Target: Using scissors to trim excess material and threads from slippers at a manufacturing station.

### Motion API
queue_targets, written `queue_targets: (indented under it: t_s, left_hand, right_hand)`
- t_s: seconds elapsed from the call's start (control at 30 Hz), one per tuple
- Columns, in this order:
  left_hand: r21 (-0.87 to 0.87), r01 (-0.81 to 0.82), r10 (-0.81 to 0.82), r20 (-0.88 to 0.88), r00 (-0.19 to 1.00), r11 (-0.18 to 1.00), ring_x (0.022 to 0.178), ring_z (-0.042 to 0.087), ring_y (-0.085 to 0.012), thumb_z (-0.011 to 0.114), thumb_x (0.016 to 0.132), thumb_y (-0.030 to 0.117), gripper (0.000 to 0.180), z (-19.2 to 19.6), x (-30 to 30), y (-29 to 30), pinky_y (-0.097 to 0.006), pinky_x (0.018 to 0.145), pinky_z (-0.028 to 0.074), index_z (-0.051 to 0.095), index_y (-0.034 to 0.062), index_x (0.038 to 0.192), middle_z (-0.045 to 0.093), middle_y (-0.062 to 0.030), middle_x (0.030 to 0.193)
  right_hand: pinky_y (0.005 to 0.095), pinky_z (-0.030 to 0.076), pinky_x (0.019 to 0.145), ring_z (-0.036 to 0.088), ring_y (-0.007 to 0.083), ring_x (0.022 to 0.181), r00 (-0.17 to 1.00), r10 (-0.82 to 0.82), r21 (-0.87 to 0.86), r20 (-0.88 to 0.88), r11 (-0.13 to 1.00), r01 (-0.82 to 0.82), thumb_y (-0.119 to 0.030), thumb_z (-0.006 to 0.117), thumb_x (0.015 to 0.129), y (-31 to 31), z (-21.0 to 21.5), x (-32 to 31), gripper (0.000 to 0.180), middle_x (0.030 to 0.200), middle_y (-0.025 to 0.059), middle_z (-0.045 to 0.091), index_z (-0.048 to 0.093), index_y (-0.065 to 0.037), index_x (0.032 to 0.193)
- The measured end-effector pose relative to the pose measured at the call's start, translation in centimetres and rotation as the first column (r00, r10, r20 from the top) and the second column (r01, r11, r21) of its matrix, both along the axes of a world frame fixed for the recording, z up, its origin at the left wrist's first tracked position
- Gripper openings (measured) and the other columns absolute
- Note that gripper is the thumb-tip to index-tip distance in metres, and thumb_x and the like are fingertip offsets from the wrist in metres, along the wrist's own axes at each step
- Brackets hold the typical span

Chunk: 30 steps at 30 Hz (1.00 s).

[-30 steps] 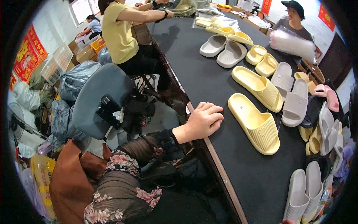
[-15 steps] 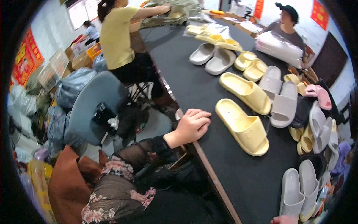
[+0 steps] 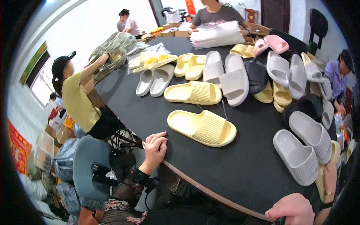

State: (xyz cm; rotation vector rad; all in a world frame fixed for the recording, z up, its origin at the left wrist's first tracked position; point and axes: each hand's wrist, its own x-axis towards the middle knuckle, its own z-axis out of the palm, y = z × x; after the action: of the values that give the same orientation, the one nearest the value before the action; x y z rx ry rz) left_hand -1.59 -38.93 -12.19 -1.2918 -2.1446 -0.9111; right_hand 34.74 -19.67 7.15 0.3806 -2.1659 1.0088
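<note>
At the near table edge my left hand point(image 3: 154, 152) rests with its fingers curled loosely together; no object shows in it. My right hand point(image 3: 291, 209) is closed in a loose fist over the edge at the lower right, with nothing visible in it. A yellow ribbed slipper point(image 3: 202, 128) lies just beyond my left hand, its mate point(image 3: 191, 93) farther back. Closest to my right hand are a grey slipper point(image 3: 296, 156) and another grey slipper point(image 3: 311, 135) beside it. Neither hand touches any slipper.
Several grey, yellow, black and pink slippers point(image 3: 276, 44) spread over the black table point(image 3: 150, 116). Another person's hand point(image 3: 330, 178) reaches toward yellow slippers at the right. A person across holds a clear plastic bundle point(image 3: 218, 34). A grey-blue chair point(image 3: 90, 165) stands left.
The view has swung right, bringing my right hand further into sight and another person's hand at the right. My left hand stays at the table edge. The slippers near me look unmoved.
</note>
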Motion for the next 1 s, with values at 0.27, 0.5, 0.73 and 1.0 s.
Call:
queue_targets:
  t_s: [0.27, 0.5, 0.73, 1.0]
  left_hand:
    - [0.017, 0.043, -0.044, 0.06, 0.997, 0.999, 0.098, 0.056, -0.0286, 0.056, 0.078, 0.0, 0.009, -0.8, 0.3, 1.1, -0.037, 0.088, 0.04, 0.062, 0.0012, 0.084, 0.064, -0.0119, 0.104]
    - [-0.039, 0.019, -0.015, 0.097, 0.995, 0.999, 0.098, 0.057, -0.0275, 0.052, 0.081, 0.001, 0.011, -0.9, 0.2, 0.8, -0.036, 0.09, 0.04, 0.061, -0.0011, 0.086, 0.064, -0.0133, 0.106]
    - [-0.023, 0.035, -0.033, 0.105, 0.994, 0.999, 0.098, 0.057, -0.0272, 0.052, 0.08, 0.0, 0.011, -1.3, 0.2, 0.9, -0.036, 0.091, 0.04, 0.061, -0.0022, 0.085, 0.064, -0.0137, 0.105]
    - [0.002, 0.01, -0.01, 0.134, 0.991, 1.0, 0.098, 0.058, -0.0267, 0.051, 0.08, -0.001, 0.01, -1.0, 0.6, 0.6, -0.036, 0.09, 0.041, 0.061, -0.0019, 0.084, 0.065, -0.0134, 0.105]
  right_hand:
    - [0.044, 0.046, 0.069, 0.057, 0.0298, 0.079, 0.983, -0.049, -0.137, 0.179, 0.988, 0.074, -0.025, 0.056, 0.089, 0.0, 2.0, 2.3, 0.029, 0.098, 0.0151, 0.059, 0.053, -0.003, 0.106]
    - [0.0413, 0.046, 0.068, 0.056, 0.0262, 0.074, 0.871, -0.111, -0.16, 0.479, 0.964, 0.211, -0.027, 0.055, 0.089, 1.4, 0.9, 4.8, 0.029, 0.098, 0.0114, 0.057, 0.051, -0.009, 0.112]
    - [0.0409, 0.046, 0.068, 0.056, 0.0256, 0.073, 0.911, -0.166, -0.246, 0.377, 0.93, 0.272, -0.027, 0.055, 0.089, 1.3, -0.7, 5.9, 0.03, 0.096, 0.0106, 0.057, 0.051, -0.008, 0.112]
    - [0.0405, 0.046, 0.067, 0.056, 0.025, 0.072, 0.929, -0.272, -0.239, 0.25, 0.913, 0.332, -0.027, 0.055, 0.089, 2.4, -2.1, 6.7, 0.03, 0.094, 0.0098, 0.057, 0.051, -0.008, 0.112]
